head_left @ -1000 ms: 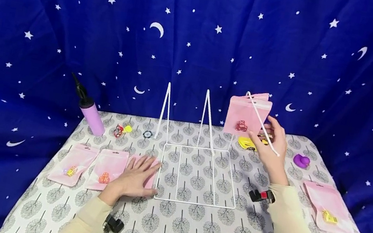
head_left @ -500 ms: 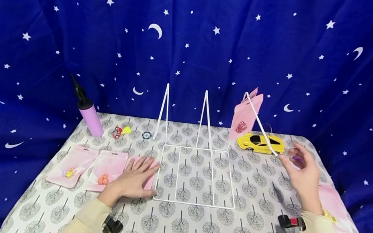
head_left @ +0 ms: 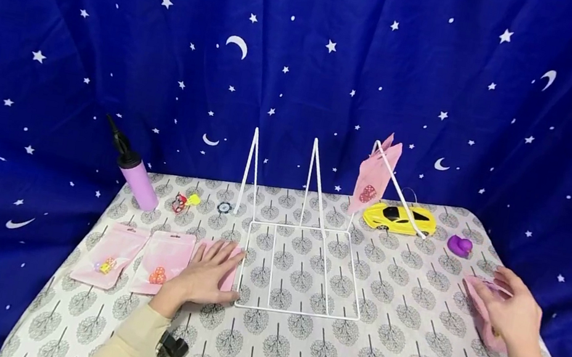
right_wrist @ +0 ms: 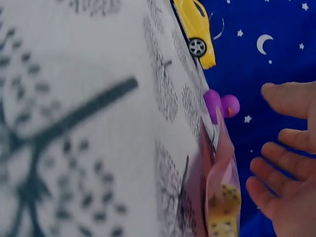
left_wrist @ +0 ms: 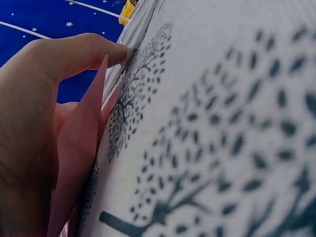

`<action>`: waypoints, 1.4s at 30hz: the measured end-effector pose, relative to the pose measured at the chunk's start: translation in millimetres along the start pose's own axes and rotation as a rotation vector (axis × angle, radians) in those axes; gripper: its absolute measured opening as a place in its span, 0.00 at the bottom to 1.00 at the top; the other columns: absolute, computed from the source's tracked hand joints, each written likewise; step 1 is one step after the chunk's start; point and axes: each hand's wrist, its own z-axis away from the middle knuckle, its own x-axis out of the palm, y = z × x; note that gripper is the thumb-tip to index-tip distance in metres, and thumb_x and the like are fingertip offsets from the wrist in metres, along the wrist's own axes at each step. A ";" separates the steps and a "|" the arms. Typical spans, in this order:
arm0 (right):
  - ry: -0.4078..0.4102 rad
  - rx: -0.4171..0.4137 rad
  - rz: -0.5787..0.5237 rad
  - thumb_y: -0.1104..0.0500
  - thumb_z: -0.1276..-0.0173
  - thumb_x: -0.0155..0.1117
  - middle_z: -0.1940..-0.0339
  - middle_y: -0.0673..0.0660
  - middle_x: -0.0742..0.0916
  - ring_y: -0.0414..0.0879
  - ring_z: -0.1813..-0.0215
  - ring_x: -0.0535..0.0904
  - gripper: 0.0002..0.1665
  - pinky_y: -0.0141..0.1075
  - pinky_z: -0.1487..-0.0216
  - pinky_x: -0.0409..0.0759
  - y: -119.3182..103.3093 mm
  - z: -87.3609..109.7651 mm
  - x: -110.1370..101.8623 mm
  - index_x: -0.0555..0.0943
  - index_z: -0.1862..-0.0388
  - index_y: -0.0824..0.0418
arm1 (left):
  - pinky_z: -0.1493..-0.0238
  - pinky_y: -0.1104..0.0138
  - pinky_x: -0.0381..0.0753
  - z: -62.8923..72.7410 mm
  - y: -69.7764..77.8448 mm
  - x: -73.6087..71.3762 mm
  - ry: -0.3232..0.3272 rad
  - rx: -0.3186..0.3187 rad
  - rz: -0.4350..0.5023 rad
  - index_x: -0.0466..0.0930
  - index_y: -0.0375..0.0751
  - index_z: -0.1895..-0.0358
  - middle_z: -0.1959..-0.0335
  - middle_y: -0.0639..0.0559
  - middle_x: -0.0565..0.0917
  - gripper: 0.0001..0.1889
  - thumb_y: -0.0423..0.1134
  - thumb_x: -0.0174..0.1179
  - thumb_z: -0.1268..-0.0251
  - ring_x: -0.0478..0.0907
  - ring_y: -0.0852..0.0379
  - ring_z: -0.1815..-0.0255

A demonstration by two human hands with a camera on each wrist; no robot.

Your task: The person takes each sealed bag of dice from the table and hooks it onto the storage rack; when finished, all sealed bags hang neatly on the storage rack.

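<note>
My left hand [head_left: 206, 275] lies spread and flat over a pink zip pouch [head_left: 229, 276], beside the left edge of a white wire rack [head_left: 296, 312]. In the left wrist view the pouch's edge [left_wrist: 81, 143] stands up next to the thumb. My right hand [head_left: 512, 311] hovers over another pink pouch [head_left: 480, 312] at the right; the right wrist view shows the fingers apart from that pouch [right_wrist: 224, 173], which has yellow dotted dice [right_wrist: 223, 210] inside. On the rack's right prong hang pink pouches [head_left: 377, 171], the front one with red dice.
Two pink pouches, one with mixed dice [head_left: 107, 266] and one with orange dice [head_left: 158, 275], lie left of my left hand. Along the back are a purple pump [head_left: 139, 183], small toys [head_left: 181, 202], a yellow car [head_left: 400, 219] and a purple duck [head_left: 460, 246].
My right hand has let go of the pouch on the right prong and moved right and down to the pouch at the right. The hanging pouches have turned sideways. My left hand stays put.
</note>
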 end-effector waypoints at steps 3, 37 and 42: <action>-0.031 -0.007 0.132 0.50 0.35 0.67 0.49 0.77 0.81 0.33 0.60 0.79 0.37 0.28 0.56 0.73 10.1 2.8 -6.0 0.71 0.36 0.71 | 0.26 0.36 0.39 0.4 0.7 -0.5 0.002 -0.003 0.002 0.46 0.57 0.21 0.19 0.47 0.45 0.50 0.74 0.52 0.44 0.41 0.39 0.20; -0.205 0.190 0.392 0.33 0.47 0.71 0.55 0.87 0.67 0.79 0.53 0.61 0.64 0.71 0.58 0.69 26.8 11.8 -19.7 0.55 0.39 0.84 | 0.26 0.36 0.39 0.7 0.3 0.9 0.007 0.006 0.008 0.47 0.56 0.21 0.19 0.47 0.45 0.50 0.75 0.51 0.43 0.41 0.39 0.20; -0.173 0.163 0.401 0.35 0.47 0.72 0.55 0.88 0.71 0.82 0.53 0.65 0.61 0.69 0.57 0.69 28.1 13.3 -17.4 0.58 0.40 0.84 | 0.26 0.36 0.39 0.4 -0.8 0.3 0.012 0.006 0.005 0.48 0.56 0.21 0.19 0.47 0.46 0.49 0.75 0.51 0.43 0.41 0.38 0.20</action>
